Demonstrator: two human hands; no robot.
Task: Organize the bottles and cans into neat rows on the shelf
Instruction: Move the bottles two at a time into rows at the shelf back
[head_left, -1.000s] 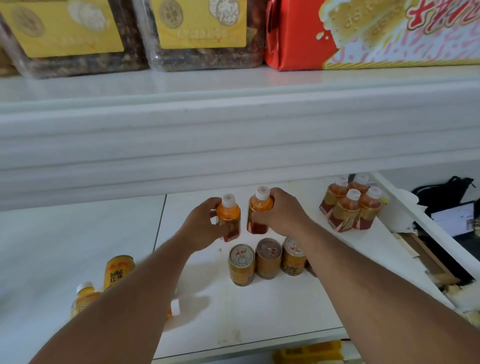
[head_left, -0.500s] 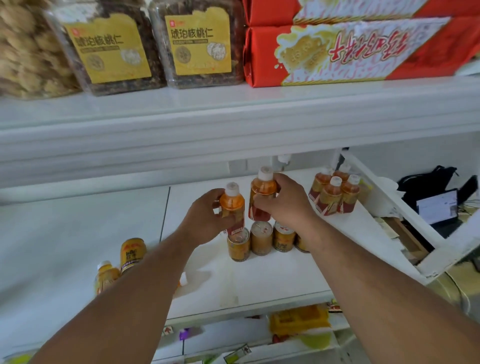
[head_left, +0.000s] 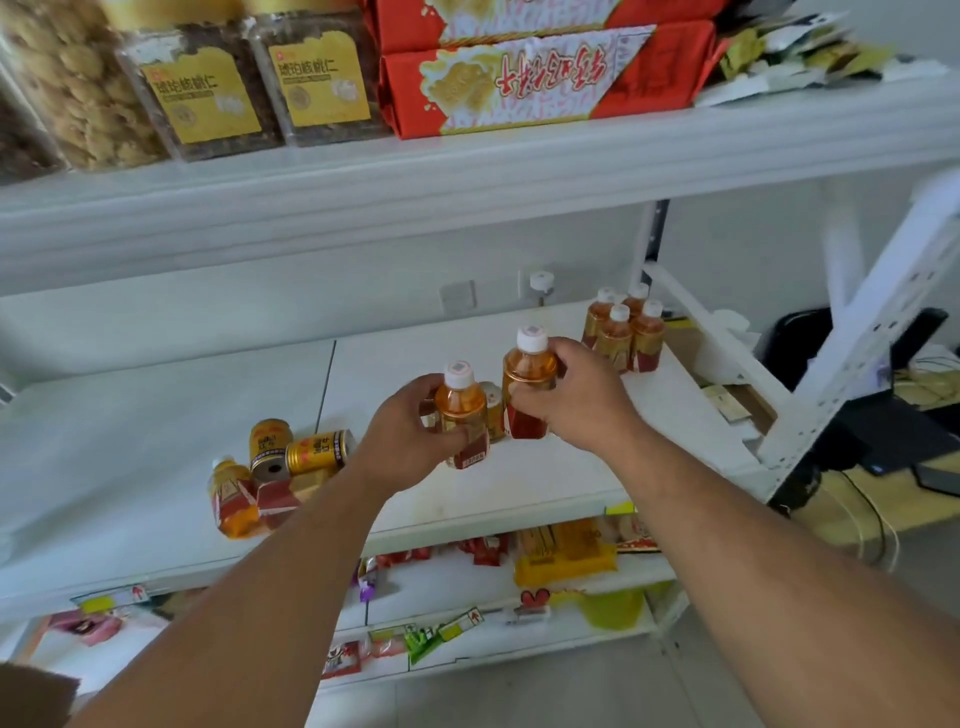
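Note:
My left hand (head_left: 410, 441) grips a small orange drink bottle (head_left: 461, 410) with a white cap and red label. My right hand (head_left: 576, 395) grips a second such bottle (head_left: 529, 379), held a little higher and to the right. Both are over the middle of the white shelf (head_left: 519, 499). A gold can (head_left: 492, 410) peeks out between the two bottles; other cans behind my hands are hidden. Several matching bottles (head_left: 623, 332) stand grouped at the shelf's back right. At the left, two gold cans (head_left: 291, 452) and a bottle (head_left: 231, 499) lie in a loose heap.
The upper shelf (head_left: 467, 176) overhangs, carrying snack jars (head_left: 202, 88) and a red biscuit box (head_left: 540, 73). Lower shelves hold packets (head_left: 566, 551). A white perforated upright (head_left: 857, 353) slants at the right, with a dark device (head_left: 893, 415) behind it.
The view has pulled back and tilted up, showing lower shelves. Both hands still grip their bottles, now lifted in front of the row of cans, hiding most of it.

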